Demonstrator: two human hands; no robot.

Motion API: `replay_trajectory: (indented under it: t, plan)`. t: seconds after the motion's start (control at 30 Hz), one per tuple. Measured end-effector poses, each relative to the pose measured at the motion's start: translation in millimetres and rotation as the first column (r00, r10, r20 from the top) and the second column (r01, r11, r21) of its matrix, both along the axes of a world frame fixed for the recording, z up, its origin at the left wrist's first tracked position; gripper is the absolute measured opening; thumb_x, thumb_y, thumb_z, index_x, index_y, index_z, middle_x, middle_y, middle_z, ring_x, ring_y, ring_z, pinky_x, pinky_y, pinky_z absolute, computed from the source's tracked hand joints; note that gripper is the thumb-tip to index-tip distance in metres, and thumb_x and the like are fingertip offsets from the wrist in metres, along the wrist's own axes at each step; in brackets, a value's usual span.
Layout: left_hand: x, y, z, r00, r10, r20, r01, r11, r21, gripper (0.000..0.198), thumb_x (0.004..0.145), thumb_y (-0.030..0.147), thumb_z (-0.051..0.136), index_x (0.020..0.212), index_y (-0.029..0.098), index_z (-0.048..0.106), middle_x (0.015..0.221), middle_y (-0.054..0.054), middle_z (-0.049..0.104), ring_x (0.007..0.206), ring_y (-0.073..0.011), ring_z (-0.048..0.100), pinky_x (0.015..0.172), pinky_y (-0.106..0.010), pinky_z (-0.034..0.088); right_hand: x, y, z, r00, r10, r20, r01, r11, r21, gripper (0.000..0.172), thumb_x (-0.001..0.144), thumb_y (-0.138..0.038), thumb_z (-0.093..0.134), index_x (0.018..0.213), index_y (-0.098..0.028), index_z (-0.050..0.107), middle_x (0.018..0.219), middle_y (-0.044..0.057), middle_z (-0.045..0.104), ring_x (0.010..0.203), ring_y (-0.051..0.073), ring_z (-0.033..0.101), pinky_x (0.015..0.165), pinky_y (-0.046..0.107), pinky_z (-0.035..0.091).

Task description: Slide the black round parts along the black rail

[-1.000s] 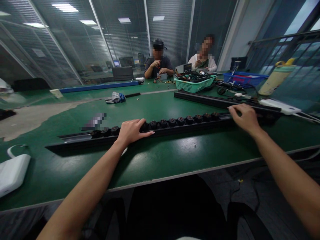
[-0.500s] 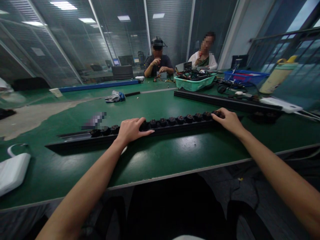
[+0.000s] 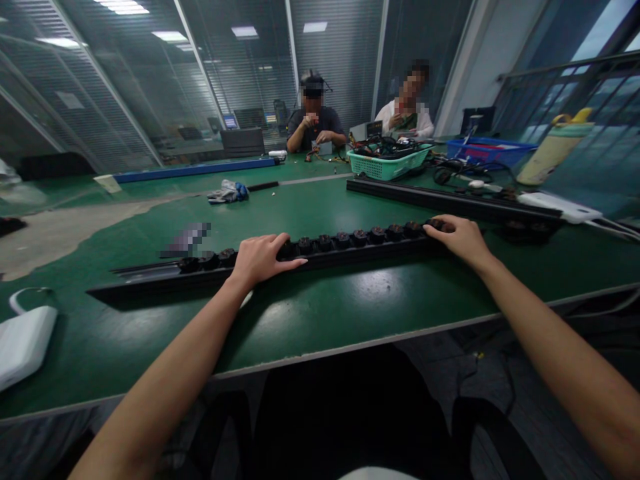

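Observation:
A long black socket strip [image 3: 270,272], an open channel with several round black socket modules [image 3: 359,237] in a row, lies across the table in front of me. My left hand [image 3: 260,260] is closed over it left of the middle, thumb along the near wall and fingers over the modules. Near the strip's right end, my right hand [image 3: 457,237] grips it, thumb and fingers around the last modules. Those modules are partly hidden by the hand. At the left end, a stretch of the channel shows no modules.
Behind lies another black rail [image 3: 450,200]. Beyond are a green basket [image 3: 383,167] of cables, a blue bin [image 3: 493,155] and a bottle [image 3: 555,150]. A white box [image 3: 25,347] sits left; gloves [image 3: 228,192] lie farther back. Two people [image 3: 317,127] sit opposite.
The view has shifted slightly. Both hands keep their places on the strip, and the strip itself has not visibly moved on the table.

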State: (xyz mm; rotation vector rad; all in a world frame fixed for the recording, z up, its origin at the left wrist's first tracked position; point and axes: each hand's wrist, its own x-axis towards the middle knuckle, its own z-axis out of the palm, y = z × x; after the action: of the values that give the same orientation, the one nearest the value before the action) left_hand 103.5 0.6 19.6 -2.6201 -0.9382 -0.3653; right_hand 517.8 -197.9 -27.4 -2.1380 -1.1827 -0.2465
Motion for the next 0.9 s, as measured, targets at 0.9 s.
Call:
replay_trajectory:
  t: [0.9]
  plan:
    - [-1, 2, -0.8, 1.0, -0.008, -0.006, 0.008, 1.0, 0.021, 0.079, 0.077, 0.085, 0.031, 0.116, 0.023, 0.061, 0.095, -0.009, 0.071, 0.086, -0.0274, 0.065, 0.063, -0.03, 0.033, 11, -1, -4.0, 0.992, -0.115, 0.049, 0.118, 0.99, -0.072, 0.054, 0.077, -0.062, 0.057, 0.112, -0.024, 0.073, 0.094, 0.008, 0.074, 0.088, 0.028, 0.066, 0.076, 0.038, 0.045]
